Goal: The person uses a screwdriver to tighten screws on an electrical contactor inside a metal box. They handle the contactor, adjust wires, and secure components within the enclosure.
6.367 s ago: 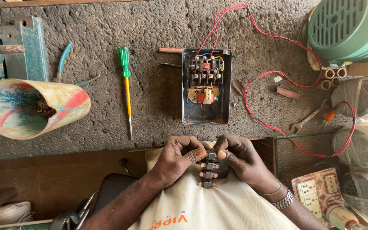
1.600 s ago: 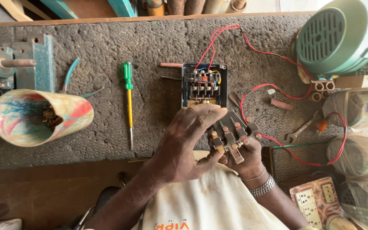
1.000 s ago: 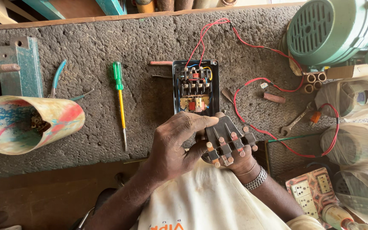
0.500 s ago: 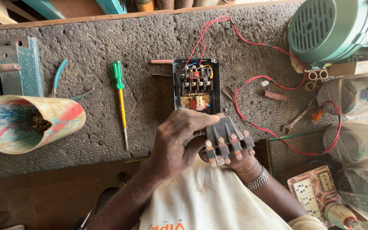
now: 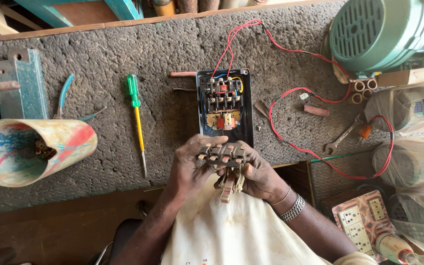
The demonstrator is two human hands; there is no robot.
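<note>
Both hands hold a small beige contact block [image 5: 224, 164] with several metal terminals, just in front of the bench edge and over my lap. My left hand [image 5: 192, 164] grips its left side with fingers curled over the top. My right hand [image 5: 258, 174], with a metal bracelet at the wrist, cradles its right side and underside. A beige tab hangs down from the block. Right behind the hands lies an open black starter box [image 5: 224, 105] with terminals, from which red wires [image 5: 290, 93] run to a green motor [image 5: 384, 32].
A green-handled screwdriver [image 5: 137, 115] lies left of the box, with blue-handled pliers [image 5: 67, 95] farther left. A painted tube [image 5: 30, 152] and a vise [image 5: 11, 88] are at the left. A spanner [image 5: 342, 140], plastic-wrapped parts [image 5: 410, 162] and a socket board [image 5: 361, 221] sit at the right.
The block has come level and centred between the two hands, just below the black box. My left hand moved from lying over it to gripping its left side.
</note>
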